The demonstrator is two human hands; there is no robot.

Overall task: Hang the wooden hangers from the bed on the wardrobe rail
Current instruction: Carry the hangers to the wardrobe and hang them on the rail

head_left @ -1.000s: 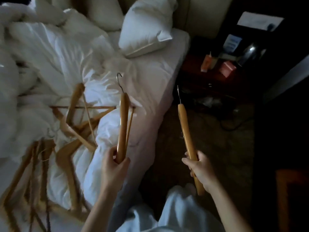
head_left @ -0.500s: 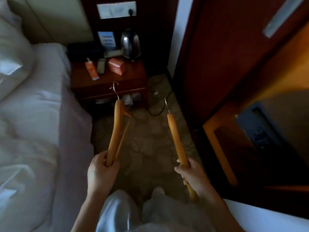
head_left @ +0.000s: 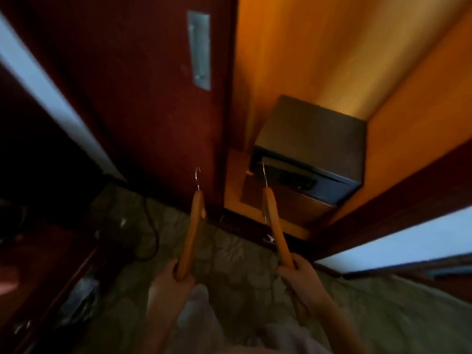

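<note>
Fingers of the left hand (head_left: 169, 278) are wrapped around the lower end of one wooden hanger (head_left: 192, 226); fingers of the right hand (head_left: 301, 274) are closed the same way around a second hanger (head_left: 274, 226). Both hangers point up and away from the fingers, metal hooks at the far ends, well apart from each other. Left hook (head_left: 197, 178) shows its curve clearly against the dark red wardrobe door (head_left: 143, 98). Right hook (head_left: 264, 175) reads only as a thin wire in front of the safe (head_left: 314, 152).

Beyond the fingers: open wardrobe (head_left: 332, 60), orange-lit, with the safe on its floor. Carpet (head_left: 229, 256) lies below the fingers. Neither hanger is hung yet.

Judgement on the step: carry both up to the rail, then hang one at a time. Turn each hanger so its hook opens toward the rail, lower it on, and let go only once the hook has seated. Keep the two apart so the hooks do not snag.

Not visible: the rail itself, above the top edge of the view. Bed and remaining hangers are out of view. Motion blur softens everything. The left hanger's cross bar is barely separable from its arm. Left-edge furniture is too dark to identify. A black cable (head_left: 150, 233) lies on the carpet to the left of the left fingers.
</note>
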